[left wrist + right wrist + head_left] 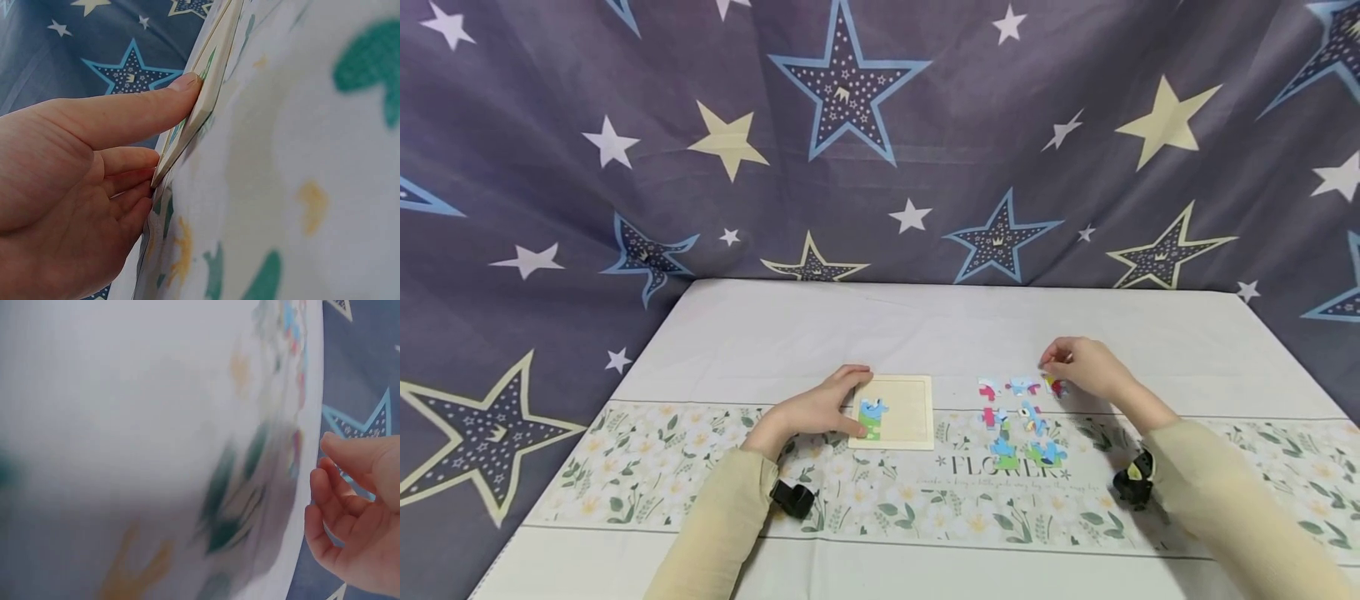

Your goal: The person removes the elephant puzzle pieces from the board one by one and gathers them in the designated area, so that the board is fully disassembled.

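Observation:
My left hand (pixel 823 406) holds a shallow wooden puzzle tray (pixel 910 444) by its left side. In the left wrist view the thumb (pixel 184 82) lies on the tray's rim (pixel 215 94) and the fingers reach its edge. Placed pieces (pixel 870 418) in blue and green fill the tray's left part. Over on the right, my right hand (pixel 1090 367) hovers by a red and yellow puzzle piece (pixel 1057 387), its fingers loosely bent. A gap shows between thumb and forefinger in the right wrist view, with nothing seen in it.
Several loose jigsaw pieces (pixel 989 417) lie in rows right of the tray, among them a blue and green piece (pixel 1047 454). They rest on a white tablecloth (pixel 850 325) with a flowered band. A starry curtain (pixel 865 192) hangs behind the table.

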`<state>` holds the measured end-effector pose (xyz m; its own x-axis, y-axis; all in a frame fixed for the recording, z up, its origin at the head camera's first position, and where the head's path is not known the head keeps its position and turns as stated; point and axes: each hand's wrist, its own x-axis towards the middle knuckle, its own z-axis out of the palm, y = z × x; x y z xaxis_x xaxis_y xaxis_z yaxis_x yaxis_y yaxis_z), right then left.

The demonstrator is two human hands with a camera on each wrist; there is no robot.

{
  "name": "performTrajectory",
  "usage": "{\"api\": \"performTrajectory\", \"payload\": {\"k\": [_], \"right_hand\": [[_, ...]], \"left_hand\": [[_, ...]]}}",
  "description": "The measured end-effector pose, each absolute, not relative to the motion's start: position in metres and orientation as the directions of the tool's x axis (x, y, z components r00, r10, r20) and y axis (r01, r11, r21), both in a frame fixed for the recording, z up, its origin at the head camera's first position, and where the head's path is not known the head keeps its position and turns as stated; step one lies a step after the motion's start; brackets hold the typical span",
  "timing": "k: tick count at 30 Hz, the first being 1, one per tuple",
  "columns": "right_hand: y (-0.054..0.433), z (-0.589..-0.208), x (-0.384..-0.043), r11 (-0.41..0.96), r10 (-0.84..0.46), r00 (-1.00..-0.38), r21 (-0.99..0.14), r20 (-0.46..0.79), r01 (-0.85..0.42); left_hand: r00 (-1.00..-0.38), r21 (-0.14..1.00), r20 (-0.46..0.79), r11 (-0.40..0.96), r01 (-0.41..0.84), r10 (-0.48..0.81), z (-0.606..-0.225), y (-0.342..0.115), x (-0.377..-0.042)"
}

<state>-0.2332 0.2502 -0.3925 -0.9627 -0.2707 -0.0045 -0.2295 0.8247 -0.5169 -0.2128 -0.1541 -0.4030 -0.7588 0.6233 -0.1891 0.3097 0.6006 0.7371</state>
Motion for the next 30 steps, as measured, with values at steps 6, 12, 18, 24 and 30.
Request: {"api": "performTrajectory", "payload": {"k": [6, 12, 18, 24, 30], "right_hand": [[0.222, -0.387, -0.237, 0.8, -0.309, -0.951, -0.535, 0.02, -0.271], [0.192, -0.381, -0.238, 0.775, -0.357, -0.933, -0.547, 0.035, -0.317], [0.163, -0.38, -0.235, 0.755, -0.397, -0.916, -0.547, 0.055, -0.36], [0.133, -0.379, -0.233, 0.739, -0.426, -0.904, -0.561, 0.041, -0.373], [0.106, -0.38, -0.231, 0.729, -0.465, -0.885, -0.554, 0.032, -0.403]], "left_hand": [[-0.761, 0.738, -0.185, 0.599, 0.31, 0.622, -0.404, -0.155, -0.213], [-0.759, 0.746, -0.181, 0.59, 0.308, 0.626, -0.406, -0.154, -0.213], [-0.759, 0.742, -0.179, 0.593, 0.314, 0.626, -0.404, -0.154, -0.212], [-0.754, 0.744, -0.174, 0.586, 0.321, 0.633, -0.404, -0.154, -0.213], [-0.759, 0.739, -0.181, 0.596, 0.314, 0.625, -0.405, -0.154, -0.214]]}}
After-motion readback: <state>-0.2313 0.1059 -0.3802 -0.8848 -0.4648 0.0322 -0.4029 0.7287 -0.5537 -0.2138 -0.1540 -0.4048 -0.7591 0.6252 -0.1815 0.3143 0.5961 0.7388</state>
